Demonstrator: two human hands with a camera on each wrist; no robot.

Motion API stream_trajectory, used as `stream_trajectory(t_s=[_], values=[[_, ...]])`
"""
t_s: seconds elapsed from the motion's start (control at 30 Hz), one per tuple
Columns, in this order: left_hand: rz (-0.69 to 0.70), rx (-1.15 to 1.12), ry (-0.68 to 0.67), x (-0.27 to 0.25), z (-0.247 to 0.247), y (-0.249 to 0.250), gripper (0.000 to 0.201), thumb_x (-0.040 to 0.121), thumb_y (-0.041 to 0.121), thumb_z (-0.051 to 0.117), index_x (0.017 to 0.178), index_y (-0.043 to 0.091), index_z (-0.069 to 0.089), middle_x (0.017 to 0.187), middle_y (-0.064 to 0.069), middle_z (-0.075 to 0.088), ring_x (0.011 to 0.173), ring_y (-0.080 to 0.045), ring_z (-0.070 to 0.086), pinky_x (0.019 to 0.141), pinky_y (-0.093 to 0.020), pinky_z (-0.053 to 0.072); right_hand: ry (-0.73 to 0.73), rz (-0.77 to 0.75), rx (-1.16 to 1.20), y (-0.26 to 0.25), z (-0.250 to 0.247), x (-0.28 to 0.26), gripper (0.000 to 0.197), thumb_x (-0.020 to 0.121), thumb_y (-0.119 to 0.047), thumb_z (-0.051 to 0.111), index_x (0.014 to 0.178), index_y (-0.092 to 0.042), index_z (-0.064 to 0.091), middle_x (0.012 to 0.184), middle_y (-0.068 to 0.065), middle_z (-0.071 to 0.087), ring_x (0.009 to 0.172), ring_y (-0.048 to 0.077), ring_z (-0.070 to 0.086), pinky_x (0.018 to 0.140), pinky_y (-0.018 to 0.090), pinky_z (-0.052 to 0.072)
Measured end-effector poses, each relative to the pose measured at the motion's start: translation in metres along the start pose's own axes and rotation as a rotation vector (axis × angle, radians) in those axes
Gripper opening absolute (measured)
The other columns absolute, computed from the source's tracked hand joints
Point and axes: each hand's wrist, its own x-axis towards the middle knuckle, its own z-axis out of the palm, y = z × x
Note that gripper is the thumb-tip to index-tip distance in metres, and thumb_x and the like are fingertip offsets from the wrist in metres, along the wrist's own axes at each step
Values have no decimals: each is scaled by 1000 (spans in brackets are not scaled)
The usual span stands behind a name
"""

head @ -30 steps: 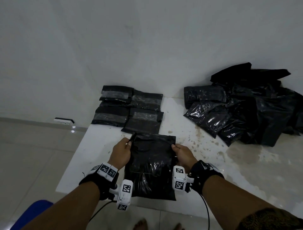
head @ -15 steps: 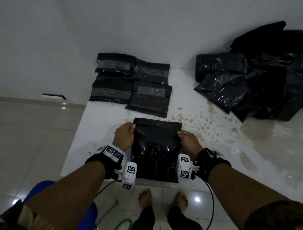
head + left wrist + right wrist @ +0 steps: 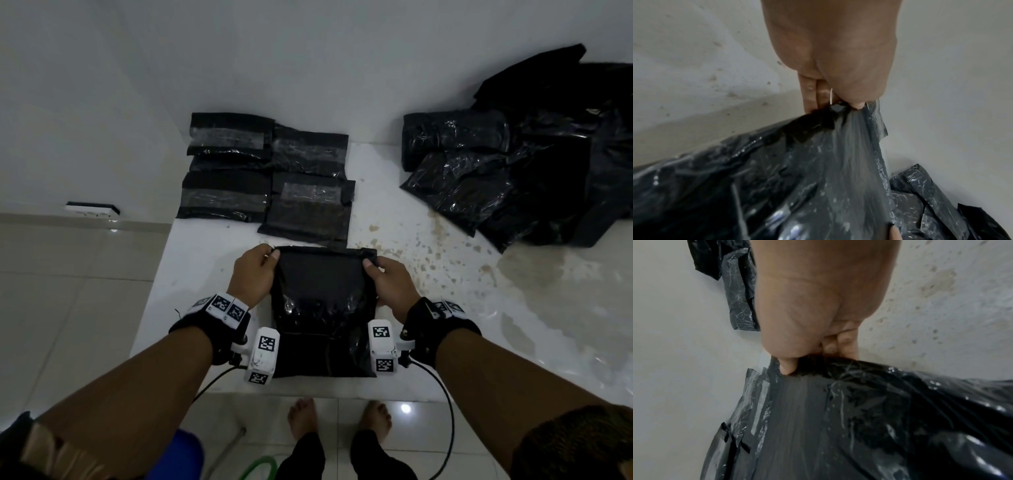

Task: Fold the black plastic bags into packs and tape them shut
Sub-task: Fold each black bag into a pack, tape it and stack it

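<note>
Each grip is a narrow pinch on one far corner of the black bag (image 3: 323, 308): the left hand (image 3: 251, 274) holds the far-left corner between thumb and fingers (image 3: 809, 95), the right hand (image 3: 392, 284) holds the far-right corner the same way. The bag lies on the white surface (image 3: 445, 325) at its near edge, its far edge raised and drawn taut between the two pinches.

Step in hand, as judged: folding this bag. The next move calls for both corners to travel together so the fold lands square. Taped packs (image 3: 267, 178) lie just beyond; unfolded bags (image 3: 513, 178) lie far right.
</note>
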Motion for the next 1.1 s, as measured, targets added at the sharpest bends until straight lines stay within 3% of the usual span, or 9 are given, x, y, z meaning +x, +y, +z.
stream_trajectory(t_s=[0.13,0.27,0.37,0.53,0.67,0.73,0.9,1.0,1.1], values=[[0,-7,41,9,-8,6,29,102,25,47,83,6,57,71,-1,57,75,-24,54,69,-33,38,-60,48,90,-15,5,4,28,102,-28,52,108,-9,71,106,12,72,94,32,69,83,53,58],[-111,-225,-25,14,-14,6,30,95,40,58,89,11,61,82,-8,68,77,-27,64,70,-38,55,-74,-29,-100,-18,5,9,31,101,-35,51,100,-11,71,93,11,71,86,33,67,82,55,56],[-215,-255,-101,15,-14,-9,59,66,63,75,98,14,69,91,-5,75,85,-24,72,81,-43,59,-71,-75,-157,-13,5,15,43,90,-49,49,92,-12,71,86,9,71,85,32,67,83,56,54],[-144,-131,-147,13,-8,-13,15,90,19,69,77,10,70,83,-13,72,80,-27,67,87,-51,55,-51,-42,-120,-11,4,17,42,94,-44,48,89,-9,71,85,14,71,83,36,67,81,59,54],[-93,-193,-127,16,-3,-7,25,97,17,57,75,5,60,73,-9,62,73,-22,56,79,-46,49,-19,37,-39,-11,0,13,43,102,-36,48,90,0,68,86,23,69,80,41,67,73,58,57],[-104,-229,-136,18,0,-9,28,99,20,52,81,-2,56,77,-12,60,75,-22,55,80,-47,48,-38,97,56,-13,-3,9,45,102,-39,50,91,0,68,85,19,69,77,39,67,68,49,59],[-199,-284,-184,15,4,-9,35,79,49,69,84,15,64,85,-3,71,85,-23,66,84,-43,50,-201,177,213,-13,-8,0,22,89,-18,72,97,2,70,94,14,74,75,26,71,60,30,56],[-162,-218,-296,8,0,-3,21,78,29,82,93,15,74,95,0,76,91,-13,70,87,-29,53,-225,234,295,-4,-6,1,21,86,-5,73,104,6,71,99,18,74,82,28,73,65,31,59],[-111,-99,-308,7,-4,-3,18,79,17,81,66,16,68,70,3,69,71,-9,64,70,-19,49,-195,227,251,3,-3,4,22,88,-4,70,105,10,70,102,21,73,89,32,72,76,37,61]])
